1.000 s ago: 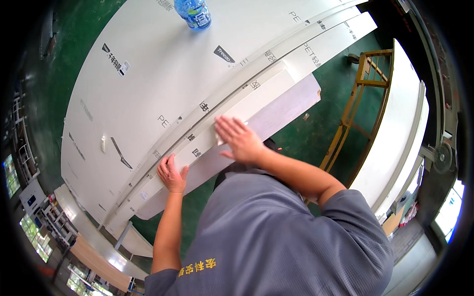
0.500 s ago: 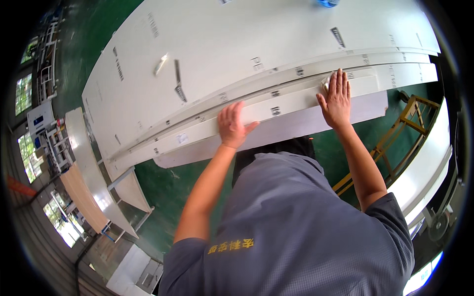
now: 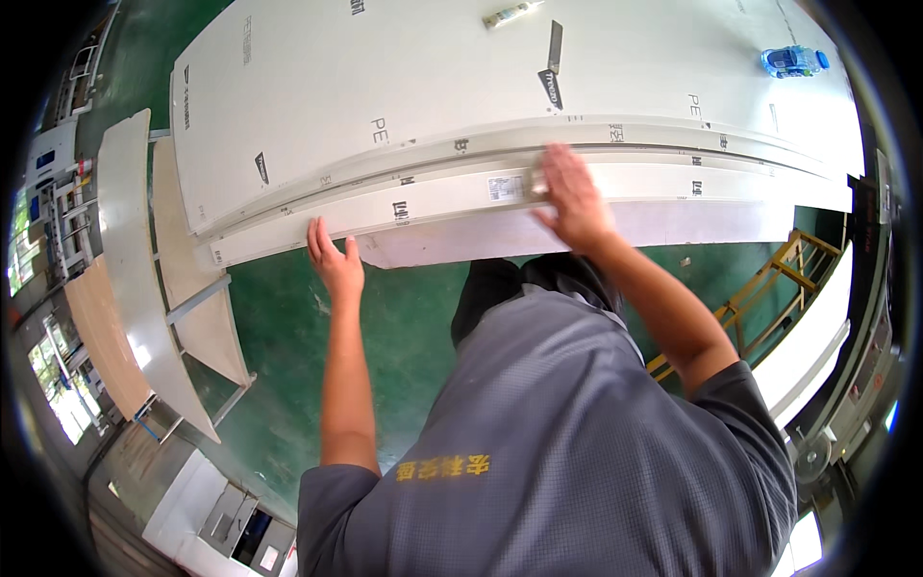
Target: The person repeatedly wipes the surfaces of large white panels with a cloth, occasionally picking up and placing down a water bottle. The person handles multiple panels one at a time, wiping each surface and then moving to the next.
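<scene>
A long white strip [image 3: 442, 199], with dark print and a small paper label [image 3: 505, 188], lies along the near edge of a large white panel [image 3: 317, 96]. My right hand [image 3: 577, 204] is blurred and lies nearly flat on the strip just right of the label. Under its fingers shows part of a small whitish crumpled wad [image 3: 539, 179], perhaps cloth or paper; the palm hides the rest. Toward the strip's left end, my left hand [image 3: 336, 264] has its fingers apart, the tips at the strip's near edge, and holds nothing.
On the panel lie a utility-knife-like grey blade tool [image 3: 555, 48], a whitish tube [image 3: 510, 14] and a blue-capped bottle [image 3: 794, 62]. A pale board [image 3: 673, 223] juts out below the strip. A yellow metal frame [image 3: 793, 262] stands right; benches with boards [image 3: 139, 260] stand left.
The view has shifted rightward over the panel's far side. Along the strip, my right hand has slid left with the wad to beside the label, and my left hand has moved toward the left end.
</scene>
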A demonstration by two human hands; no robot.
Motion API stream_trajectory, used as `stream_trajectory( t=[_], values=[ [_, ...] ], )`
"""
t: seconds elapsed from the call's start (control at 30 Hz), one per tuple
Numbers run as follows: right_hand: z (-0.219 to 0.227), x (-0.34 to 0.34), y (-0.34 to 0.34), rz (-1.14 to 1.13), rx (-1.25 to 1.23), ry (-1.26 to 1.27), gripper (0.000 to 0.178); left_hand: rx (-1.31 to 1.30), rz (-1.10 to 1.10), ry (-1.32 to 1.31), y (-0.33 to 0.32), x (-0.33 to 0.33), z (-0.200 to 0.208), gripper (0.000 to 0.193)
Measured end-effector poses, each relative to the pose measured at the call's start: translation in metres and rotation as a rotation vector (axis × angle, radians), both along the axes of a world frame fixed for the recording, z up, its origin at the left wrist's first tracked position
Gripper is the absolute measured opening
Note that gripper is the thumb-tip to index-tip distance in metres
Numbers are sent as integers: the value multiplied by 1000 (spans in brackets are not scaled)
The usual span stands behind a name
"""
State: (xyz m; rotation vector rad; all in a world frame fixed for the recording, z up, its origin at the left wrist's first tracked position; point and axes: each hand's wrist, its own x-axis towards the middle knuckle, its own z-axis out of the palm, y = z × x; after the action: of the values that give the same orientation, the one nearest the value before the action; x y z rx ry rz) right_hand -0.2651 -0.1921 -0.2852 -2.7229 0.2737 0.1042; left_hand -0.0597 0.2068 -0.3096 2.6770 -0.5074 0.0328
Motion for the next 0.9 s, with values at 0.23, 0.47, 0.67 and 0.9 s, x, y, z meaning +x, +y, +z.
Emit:
stream_trajectory(
  t=[0.23,0.47,0.67,0.9],
  values=[
    [-31,-53,-60,-470,-271,0,75,133,-109,187,18,11,14,87],
    [-2,57,47,-112,-107,78,76,179,-174,278,35,23,18,96],
    [5,142,190,79,59,11,85,242,-240,254,32,25,23,93],
    [-7,114,173,-257,-216,58,90,2,-212,189,158,95,23,74]
  ],
)
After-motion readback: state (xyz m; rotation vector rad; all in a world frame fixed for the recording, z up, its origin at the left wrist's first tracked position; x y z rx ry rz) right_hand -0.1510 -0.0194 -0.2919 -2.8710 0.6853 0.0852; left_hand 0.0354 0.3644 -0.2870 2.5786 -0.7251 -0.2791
